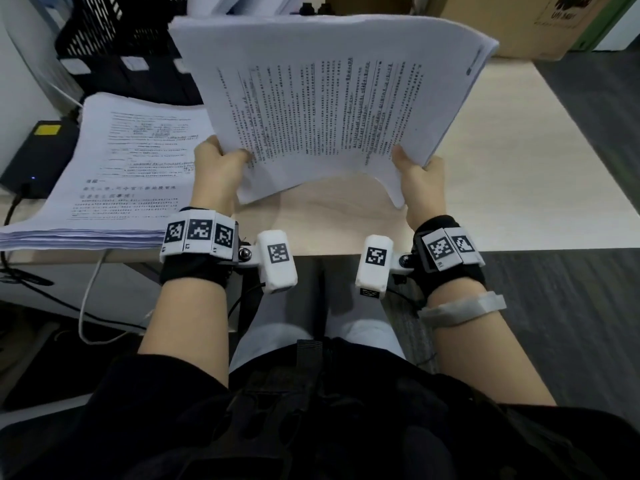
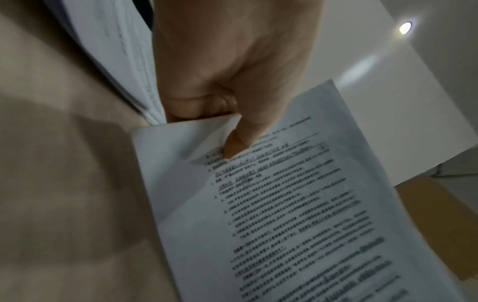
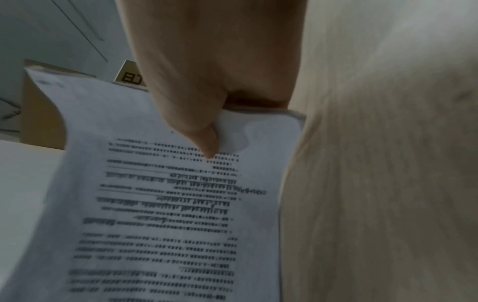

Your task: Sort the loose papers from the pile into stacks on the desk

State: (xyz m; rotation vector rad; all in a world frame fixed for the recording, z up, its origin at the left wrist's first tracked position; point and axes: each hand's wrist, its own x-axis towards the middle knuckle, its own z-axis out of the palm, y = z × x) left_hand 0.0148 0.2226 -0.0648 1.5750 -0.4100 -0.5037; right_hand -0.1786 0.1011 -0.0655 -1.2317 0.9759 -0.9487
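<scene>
Cardboard box, perhaps black trays.

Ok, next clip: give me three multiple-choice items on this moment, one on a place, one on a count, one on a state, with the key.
1. Where does the paper pile lie on the desk?
A. on the person's left side
B. on the person's right side
C. on the cardboard box

2. How many hands hold the raised bundle of papers?
A. none
B. one
C. two

3. What state is the raised bundle in?
A. flat on the desk
B. lifted and sagging between the hands
C. rolled into a tube

Key:
1 A: the head view shows the pile beside the left hand.
2 C: the left hand and the right hand each pinch a near corner, thumbs on top in both wrist views.
3 B: its near edge curves above the desk between the two grips.
</scene>
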